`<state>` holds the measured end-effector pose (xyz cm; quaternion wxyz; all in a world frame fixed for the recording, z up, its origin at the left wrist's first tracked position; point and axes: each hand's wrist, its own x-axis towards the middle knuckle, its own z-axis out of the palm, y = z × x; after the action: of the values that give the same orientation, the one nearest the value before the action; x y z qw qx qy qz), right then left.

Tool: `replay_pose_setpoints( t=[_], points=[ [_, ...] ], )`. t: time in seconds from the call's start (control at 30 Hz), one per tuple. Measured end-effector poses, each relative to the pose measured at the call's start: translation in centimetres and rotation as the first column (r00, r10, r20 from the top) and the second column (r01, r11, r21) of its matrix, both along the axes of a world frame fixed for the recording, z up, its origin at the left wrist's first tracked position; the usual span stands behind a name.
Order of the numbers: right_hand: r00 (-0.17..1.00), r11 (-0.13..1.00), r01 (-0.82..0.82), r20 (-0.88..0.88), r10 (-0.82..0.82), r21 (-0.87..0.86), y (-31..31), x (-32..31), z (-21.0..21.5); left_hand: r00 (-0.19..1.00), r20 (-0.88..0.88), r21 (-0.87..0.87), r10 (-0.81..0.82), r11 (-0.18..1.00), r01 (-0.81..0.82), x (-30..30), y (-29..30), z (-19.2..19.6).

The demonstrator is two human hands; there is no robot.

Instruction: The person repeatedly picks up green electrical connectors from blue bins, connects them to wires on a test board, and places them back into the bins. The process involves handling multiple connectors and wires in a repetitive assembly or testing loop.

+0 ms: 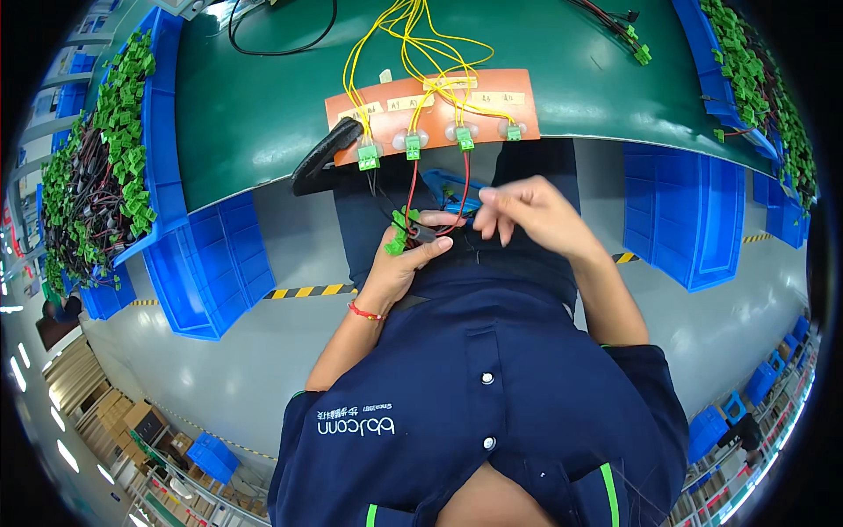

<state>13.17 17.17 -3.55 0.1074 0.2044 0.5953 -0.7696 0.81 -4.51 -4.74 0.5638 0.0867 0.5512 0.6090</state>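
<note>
In my left hand [413,250] is a wire harness with green terminal connectors [399,235] and a dark sleeve-like part [424,234], gripped between thumb and fingers. Red and black wires [414,186] run from it up to green terminal blocks [413,146] along the near edge of an orange board [518,83]. To its right my right hand [531,215] hovers with loosely bent, parted fingers; nothing shows in them. Between the hands and the board lies a blue object [448,189], partly hidden, its kind unclear. Yellow wires [408,39] lead from the terminal blocks across the table.
The board sits at the front edge of a green table [255,114]. A black strap-like piece [325,158] hangs over its left corner. Blue bins heaped with green-connector harnesses flank the table, left [162,114] and right [702,61]. Blue crates [211,272] stand below.
</note>
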Motion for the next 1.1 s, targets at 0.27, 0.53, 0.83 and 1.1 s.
replay_pose_setpoints(
  t=[0.27, 0.53, 0.83, 1.1],
  points=[
    [0.863, 0.696, 0.438, 0.049, -0.503, -0.569, -2.2, 1.3, -2.6, 0.995, 0.066, 0.093, -0.073, 0.993, 0.066, 0.1, 0.3, -0.1],
    [0.837, 0.838, 0.484, -0.146, -0.528, -0.252, -1.7, 0.5, 2.2, 0.994, 0.103, 0.024, -0.018, 1.0, 0.016, -0.3, 0.2, 0.1],
    [0.826, 0.838, 0.505, -0.166, -0.538, -0.205, -0.6, -0.3, 3.5, 0.977, -0.198, -0.193, -0.084, 0.98, 0.045, -0.1, -1.2, -1.3],
    [0.84, 0.834, 0.46, -0.156, -0.52, -0.306, 0.0, -0.2, 3.4, 0.937, -0.304, -0.078, -0.172, 0.985, 0.156, -0.1, -2.0, -0.7]
  ],
)
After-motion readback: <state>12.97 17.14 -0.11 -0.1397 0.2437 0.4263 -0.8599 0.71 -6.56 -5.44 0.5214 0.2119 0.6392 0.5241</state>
